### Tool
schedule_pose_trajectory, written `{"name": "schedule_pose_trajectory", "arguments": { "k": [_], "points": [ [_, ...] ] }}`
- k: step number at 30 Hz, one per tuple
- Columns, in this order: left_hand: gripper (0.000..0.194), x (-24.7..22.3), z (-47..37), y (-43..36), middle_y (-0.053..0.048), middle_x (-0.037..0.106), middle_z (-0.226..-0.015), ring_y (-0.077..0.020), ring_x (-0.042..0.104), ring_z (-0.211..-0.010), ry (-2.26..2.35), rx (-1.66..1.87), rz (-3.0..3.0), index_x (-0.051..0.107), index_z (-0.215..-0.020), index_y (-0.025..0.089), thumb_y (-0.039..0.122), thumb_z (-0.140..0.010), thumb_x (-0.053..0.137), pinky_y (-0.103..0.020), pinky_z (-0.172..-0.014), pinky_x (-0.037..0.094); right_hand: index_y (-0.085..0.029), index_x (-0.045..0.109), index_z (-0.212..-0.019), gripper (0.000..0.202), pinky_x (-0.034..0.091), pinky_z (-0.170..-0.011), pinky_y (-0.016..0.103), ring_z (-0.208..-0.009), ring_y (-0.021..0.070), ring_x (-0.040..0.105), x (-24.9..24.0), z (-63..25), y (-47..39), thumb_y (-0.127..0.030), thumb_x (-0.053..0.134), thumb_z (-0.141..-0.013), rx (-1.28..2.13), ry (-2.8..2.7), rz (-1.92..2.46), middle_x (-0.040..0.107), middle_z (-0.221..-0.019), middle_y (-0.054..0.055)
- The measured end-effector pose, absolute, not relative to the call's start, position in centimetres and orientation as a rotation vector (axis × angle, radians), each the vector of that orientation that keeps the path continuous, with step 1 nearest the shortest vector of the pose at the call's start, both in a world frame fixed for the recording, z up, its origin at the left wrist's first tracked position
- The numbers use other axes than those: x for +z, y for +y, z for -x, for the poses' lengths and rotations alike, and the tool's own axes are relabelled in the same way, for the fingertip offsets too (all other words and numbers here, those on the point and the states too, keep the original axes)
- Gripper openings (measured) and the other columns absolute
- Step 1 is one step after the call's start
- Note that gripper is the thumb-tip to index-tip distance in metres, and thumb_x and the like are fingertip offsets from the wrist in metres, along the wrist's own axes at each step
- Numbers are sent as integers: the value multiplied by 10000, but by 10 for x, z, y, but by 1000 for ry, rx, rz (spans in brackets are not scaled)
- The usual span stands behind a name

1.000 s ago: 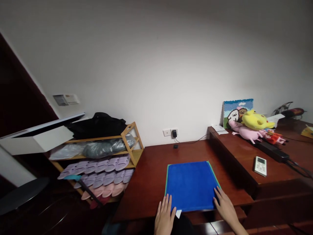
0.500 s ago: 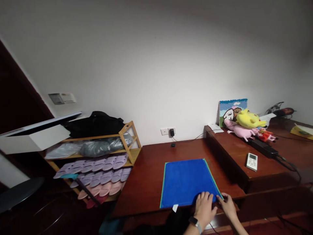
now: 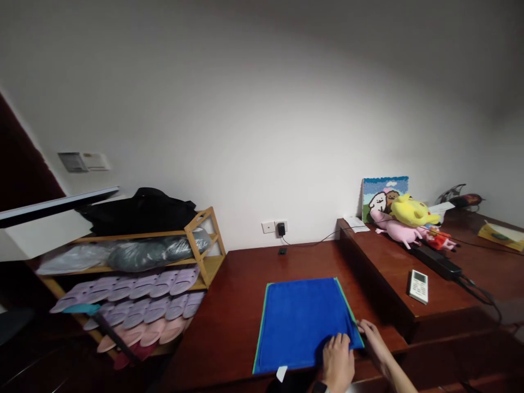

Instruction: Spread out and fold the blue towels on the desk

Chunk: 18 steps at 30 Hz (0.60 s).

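Seen in the head view, the only one: blue cloth (image 3: pixel 301 322) spread flat on the bench (image 3: pixel 239 297), roughly square, with no clear long axis, near edge close to the front of the bench and green edging along both sides. Lying ahead and mostly to the left of both hands, with only the near right corner between them. At that corner, left hand (image 3: pixel 338 362) on the near edge, right of its middle, fingers close together and bent down onto the fabric; cannot tell whether gripping or merely pressing. Right hand (image 3: pixel 373 339) at the right-hand green edge, just above the corner, reaching in from the right, thumb and fingers narrowed at the border; cannot tell for sure whether pinching it. Small creases in the fabric between the two. Nearer to the cloth's middle: left hand; nearer to its right side: right hand. Far corners and whole left side well apart from any finger, white tag (image 3: pixel 281 373) sticking out from the near edge, to the left of the left hand. Beyond the right hand, a higher wooden top (image 3: pixel 385 273) bearing a remote control (image 3: pixel 418 286) and a yellow plush toy (image 3: pixel 411 212); off to the left, a shoe rack (image 3: pixel 213 267) with purple slippers (image 3: pixel 151 284).
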<state>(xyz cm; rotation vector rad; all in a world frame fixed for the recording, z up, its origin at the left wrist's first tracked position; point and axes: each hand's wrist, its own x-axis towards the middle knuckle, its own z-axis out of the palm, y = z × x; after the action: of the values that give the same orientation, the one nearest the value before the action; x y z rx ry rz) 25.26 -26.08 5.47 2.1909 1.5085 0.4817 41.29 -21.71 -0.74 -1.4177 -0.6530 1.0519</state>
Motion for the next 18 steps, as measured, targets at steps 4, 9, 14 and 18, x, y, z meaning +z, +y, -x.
{"name": "schedule_pose_trajectory", "arguments": {
  "k": [4, 9, 14, 18],
  "points": [
    [301, 63, -249, -263, -89, 686, -1166, -306, 605, -1133, 1488, 495, -2156, 660, -1096, 233, 161, -859, 490, -423, -982, 444, -255, 594, -968, 601, 584, -762, 367, -935, 286, 730, 10, -424, -159, -666, 732, -551, 1078, -736, 1499, 753, -914, 66],
    [347, 56, -246, -260, -93, 684, -1216, -323, 594, -1167, 1500, 488, -2033, 658, -1130, 251, 180, -819, 522, -454, -1015, 419, -227, 667, -911, 445, 565, -840, 389, -969, 305, 720, 28, -416, -77, -422, 786, -529, 1019, -952, 1662, 764, -904, 62],
    [313, 38, -236, -256, -71, 723, -1099, -310, 646, -1079, 1528, 674, -1768, 667, -1043, 271, 172, -753, 604, -421, -948, 450, -222, 691, -828, 296, 536, -925, 362, -1057, 290, 706, 34, -398, -42, -315, 805, -571, 956, -1194, 1758, 774, -930, 52],
    [196, 21, -216, -255, -54, 719, -876, -267, 681, -880, 1462, 987, -1417, 668, -914, 246, 275, -729, 726, -349, -810, 507, -185, 696, -848, 242, 561, -861, 365, -915, 221, 717, 48, -378, -29, -407, 768, -787, 969, -1369, 1820, 758, -906, 45]
  ]
}}
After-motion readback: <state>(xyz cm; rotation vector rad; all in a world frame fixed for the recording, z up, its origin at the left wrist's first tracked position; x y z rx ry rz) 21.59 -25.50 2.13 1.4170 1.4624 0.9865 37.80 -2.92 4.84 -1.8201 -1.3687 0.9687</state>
